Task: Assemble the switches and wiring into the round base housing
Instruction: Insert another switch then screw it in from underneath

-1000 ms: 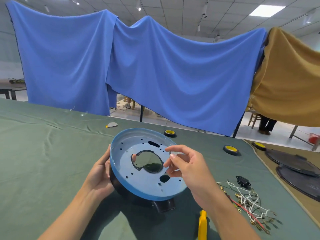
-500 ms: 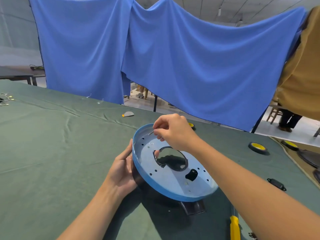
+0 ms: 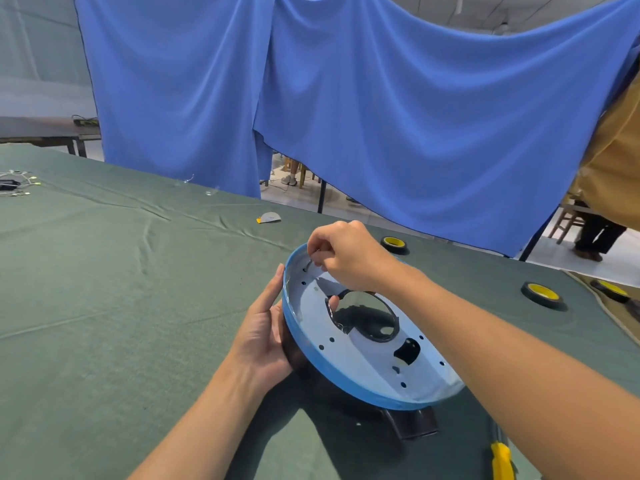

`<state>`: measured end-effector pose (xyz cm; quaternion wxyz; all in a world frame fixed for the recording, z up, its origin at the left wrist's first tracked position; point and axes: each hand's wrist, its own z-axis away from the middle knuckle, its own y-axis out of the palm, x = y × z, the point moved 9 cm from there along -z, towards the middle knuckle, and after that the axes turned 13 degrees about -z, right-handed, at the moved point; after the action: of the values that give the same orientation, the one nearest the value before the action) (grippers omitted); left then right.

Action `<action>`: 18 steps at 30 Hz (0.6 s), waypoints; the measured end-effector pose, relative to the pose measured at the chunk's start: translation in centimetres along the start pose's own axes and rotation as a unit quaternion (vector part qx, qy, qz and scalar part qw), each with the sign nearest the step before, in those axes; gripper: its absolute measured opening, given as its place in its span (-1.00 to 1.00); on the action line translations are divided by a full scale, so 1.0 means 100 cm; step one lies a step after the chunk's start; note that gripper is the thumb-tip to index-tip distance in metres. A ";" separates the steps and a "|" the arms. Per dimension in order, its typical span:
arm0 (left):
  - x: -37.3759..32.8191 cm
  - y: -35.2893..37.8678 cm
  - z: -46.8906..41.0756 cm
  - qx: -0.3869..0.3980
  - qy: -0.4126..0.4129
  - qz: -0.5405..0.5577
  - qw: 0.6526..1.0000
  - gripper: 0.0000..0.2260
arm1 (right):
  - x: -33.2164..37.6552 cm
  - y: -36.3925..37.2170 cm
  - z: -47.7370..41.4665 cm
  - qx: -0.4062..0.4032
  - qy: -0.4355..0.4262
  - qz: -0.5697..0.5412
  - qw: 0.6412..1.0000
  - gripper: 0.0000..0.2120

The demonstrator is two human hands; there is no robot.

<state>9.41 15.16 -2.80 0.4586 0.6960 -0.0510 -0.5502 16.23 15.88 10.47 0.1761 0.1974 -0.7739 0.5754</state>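
The round base housing (image 3: 363, 372) has a blue rim, a pale inner plate with small holes and a large centre opening. It is tilted up on the green table. My left hand (image 3: 263, 337) grips its left edge, with one fingertip showing through the centre opening. My right hand (image 3: 346, 252) reaches over the far rim and pinches a small metal screw (image 3: 309, 263), whose tip sits at a hole near the far left of the plate. A black part (image 3: 415, 426) sticks out below the housing.
A yellow-handled tool (image 3: 502, 462) lies at the bottom right. Black-and-yellow tape rolls (image 3: 542, 293) sit at the right and behind the housing (image 3: 394, 242). A small label (image 3: 268, 218) lies farther back. Loose wires (image 3: 15, 183) lie at the far left. Blue cloth hangs behind.
My right hand moved from the housing's centre to the far left of the plate, bringing the screw down to a hole. My view shifted closer and to the left.
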 end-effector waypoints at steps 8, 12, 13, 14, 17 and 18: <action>0.001 0.006 0.001 0.027 0.006 -0.008 1.000 -0.58 | 0.013 -0.001 -0.001 0.035 -0.024 0.066 0.997 -0.81; 0.000 0.012 0.002 0.059 0.017 -0.023 0.998 -0.59 | 0.015 -0.005 0.004 0.023 -0.032 0.064 0.997 -0.82; 0.001 0.014 0.002 0.068 0.015 -0.028 0.997 -0.59 | 0.014 -0.007 0.006 0.019 -0.030 0.062 0.997 -0.82; 0.002 0.016 0.002 0.075 0.012 -0.032 0.997 -0.59 | 0.013 -0.009 0.008 0.015 -0.027 0.061 0.998 -0.82; 0.009 0.019 0.000 0.078 -0.003 -0.038 0.996 -0.56 | 0.008 -0.014 0.014 0.001 -0.015 0.055 0.998 -0.82; 0.011 0.019 -0.001 0.074 -0.007 -0.039 0.996 -0.54 | 0.006 -0.014 0.016 -0.001 -0.010 0.053 0.999 -0.82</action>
<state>10.70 13.51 -2.29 0.3839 0.7256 -0.0678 -0.5671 16.39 13.91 11.49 0.1379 0.1613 -0.7856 0.5813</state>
